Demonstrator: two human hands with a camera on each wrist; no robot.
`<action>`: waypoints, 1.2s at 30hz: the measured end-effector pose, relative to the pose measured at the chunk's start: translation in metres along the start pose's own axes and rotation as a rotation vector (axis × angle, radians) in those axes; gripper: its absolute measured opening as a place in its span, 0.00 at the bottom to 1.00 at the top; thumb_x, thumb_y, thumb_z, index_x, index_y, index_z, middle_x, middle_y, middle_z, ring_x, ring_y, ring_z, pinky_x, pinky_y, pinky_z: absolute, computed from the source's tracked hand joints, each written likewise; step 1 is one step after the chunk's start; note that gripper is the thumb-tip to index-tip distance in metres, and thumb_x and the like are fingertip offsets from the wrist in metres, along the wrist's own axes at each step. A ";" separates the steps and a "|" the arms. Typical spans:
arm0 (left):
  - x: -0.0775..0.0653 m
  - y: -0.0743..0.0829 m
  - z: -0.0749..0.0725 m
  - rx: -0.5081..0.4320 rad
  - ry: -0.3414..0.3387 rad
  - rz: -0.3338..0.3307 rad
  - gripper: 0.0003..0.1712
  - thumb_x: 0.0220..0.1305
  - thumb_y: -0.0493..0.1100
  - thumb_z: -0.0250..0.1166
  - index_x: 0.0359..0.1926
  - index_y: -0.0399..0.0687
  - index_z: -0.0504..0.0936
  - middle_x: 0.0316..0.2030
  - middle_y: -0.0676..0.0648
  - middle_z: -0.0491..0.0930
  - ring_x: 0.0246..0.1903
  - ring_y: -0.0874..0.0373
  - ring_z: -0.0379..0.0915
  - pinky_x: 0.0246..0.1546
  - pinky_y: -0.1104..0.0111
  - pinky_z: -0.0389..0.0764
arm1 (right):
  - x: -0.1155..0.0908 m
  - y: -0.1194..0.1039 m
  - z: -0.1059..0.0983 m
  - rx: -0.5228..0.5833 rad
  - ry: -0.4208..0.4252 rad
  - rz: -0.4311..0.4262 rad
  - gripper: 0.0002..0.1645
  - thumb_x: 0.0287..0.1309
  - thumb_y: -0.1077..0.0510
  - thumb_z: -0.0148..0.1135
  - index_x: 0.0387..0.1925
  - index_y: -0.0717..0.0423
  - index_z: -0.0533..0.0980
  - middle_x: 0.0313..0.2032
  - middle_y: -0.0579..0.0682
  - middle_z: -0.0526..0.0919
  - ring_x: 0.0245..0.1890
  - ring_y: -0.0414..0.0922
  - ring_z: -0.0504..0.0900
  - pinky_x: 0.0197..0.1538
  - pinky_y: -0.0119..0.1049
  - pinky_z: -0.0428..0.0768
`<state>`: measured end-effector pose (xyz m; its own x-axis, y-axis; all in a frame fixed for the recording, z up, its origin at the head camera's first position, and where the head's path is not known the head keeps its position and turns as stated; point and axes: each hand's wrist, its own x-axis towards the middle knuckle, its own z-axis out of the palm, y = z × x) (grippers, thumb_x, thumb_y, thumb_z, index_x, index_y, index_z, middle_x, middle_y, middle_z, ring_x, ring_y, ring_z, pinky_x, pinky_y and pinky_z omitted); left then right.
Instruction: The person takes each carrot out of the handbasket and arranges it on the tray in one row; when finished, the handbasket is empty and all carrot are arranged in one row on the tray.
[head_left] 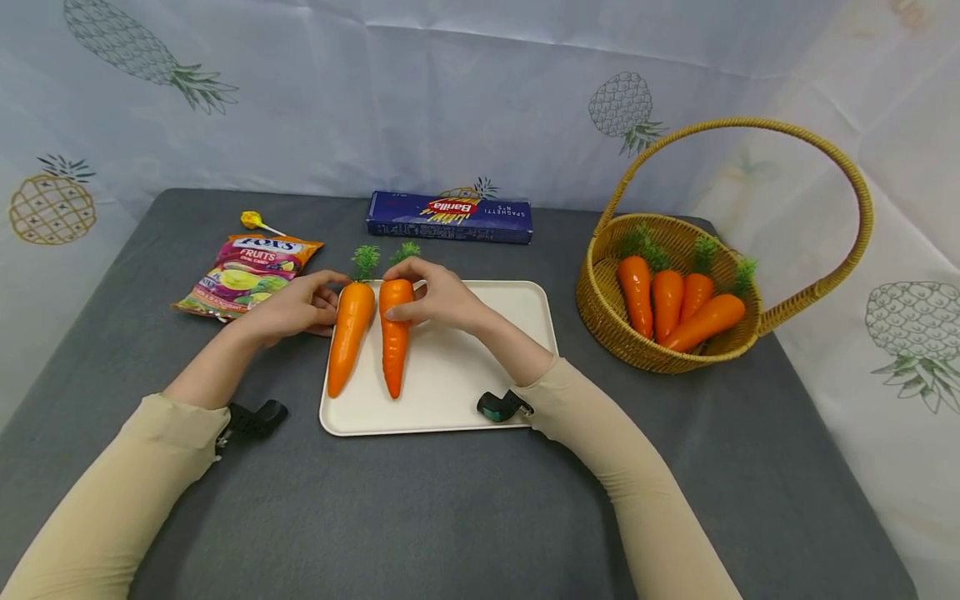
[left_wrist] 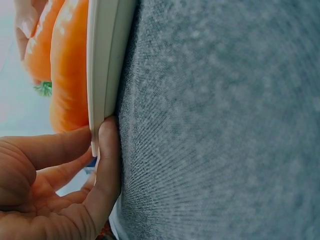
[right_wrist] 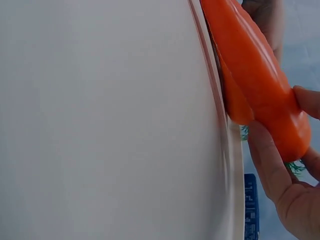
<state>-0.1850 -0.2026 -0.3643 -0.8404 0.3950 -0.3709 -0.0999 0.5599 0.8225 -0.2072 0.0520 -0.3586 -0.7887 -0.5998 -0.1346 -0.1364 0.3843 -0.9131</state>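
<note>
A cream tray (head_left: 480,358) carries two orange carrots with green tops. The first carrot (head_left: 351,337) lies along the tray's left side. My left hand (head_left: 288,308) is beside it; in the left wrist view, thumb and a finger pinch the tray rim (left_wrist: 102,65) from above and below. My right hand (head_left: 441,298) grips the second carrot (head_left: 394,333) near its thick end, just right of the first. In the right wrist view, this carrot (right_wrist: 260,80) slants in the fingers, its thick end seeming off the tray.
Right of the tray stands a wicker basket (head_left: 622,346) with a tall handle, holding several carrots (head_left: 667,302). A blue spaghetti box (head_left: 450,218) lies behind the tray. At the left are a candy bag (head_left: 251,275) and a yellow lollipop (head_left: 252,219).
</note>
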 end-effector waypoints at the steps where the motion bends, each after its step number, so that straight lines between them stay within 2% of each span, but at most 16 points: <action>1: 0.000 0.000 0.000 -0.002 0.000 0.001 0.35 0.69 0.32 0.52 0.74 0.34 0.52 0.47 0.37 0.68 0.38 0.59 0.74 0.40 0.72 0.86 | 0.001 0.000 0.001 -0.010 0.006 0.003 0.32 0.52 0.55 0.73 0.59 0.50 0.73 0.55 0.52 0.77 0.46 0.48 0.79 0.45 0.33 0.84; 9: 0.000 0.000 0.001 0.000 -0.004 0.002 0.36 0.69 0.32 0.52 0.74 0.34 0.51 0.48 0.37 0.68 0.39 0.58 0.73 0.41 0.71 0.86 | 0.007 0.000 0.008 -0.025 0.043 0.051 0.32 0.52 0.53 0.73 0.59 0.49 0.73 0.53 0.54 0.77 0.48 0.48 0.79 0.47 0.32 0.83; 17: 0.000 0.001 0.001 -0.003 -0.002 0.000 0.36 0.69 0.32 0.52 0.74 0.34 0.51 0.48 0.36 0.68 0.38 0.58 0.74 0.40 0.71 0.86 | 0.010 0.000 0.010 -0.051 0.029 0.104 0.33 0.53 0.52 0.72 0.60 0.49 0.71 0.54 0.53 0.76 0.50 0.47 0.79 0.52 0.32 0.81; 29: 0.000 0.000 0.001 0.004 -0.001 0.002 0.35 0.69 0.32 0.52 0.74 0.33 0.51 0.48 0.36 0.69 0.38 0.59 0.74 0.40 0.71 0.86 | 0.012 0.001 0.014 -0.024 0.018 0.153 0.32 0.54 0.54 0.72 0.60 0.52 0.72 0.49 0.54 0.78 0.46 0.46 0.78 0.41 0.29 0.84; 36: -0.002 0.003 0.001 -0.001 -0.002 -0.003 0.34 0.70 0.32 0.51 0.74 0.33 0.51 0.47 0.36 0.68 0.38 0.59 0.74 0.40 0.71 0.86 | 0.011 0.001 0.015 -0.036 0.021 0.151 0.32 0.55 0.53 0.72 0.60 0.52 0.72 0.52 0.54 0.79 0.47 0.46 0.79 0.42 0.30 0.85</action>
<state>-0.1833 -0.2012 -0.3617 -0.8390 0.3951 -0.3742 -0.1028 0.5601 0.8220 -0.2077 0.0355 -0.3668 -0.8143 -0.5185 -0.2609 -0.0366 0.4944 -0.8685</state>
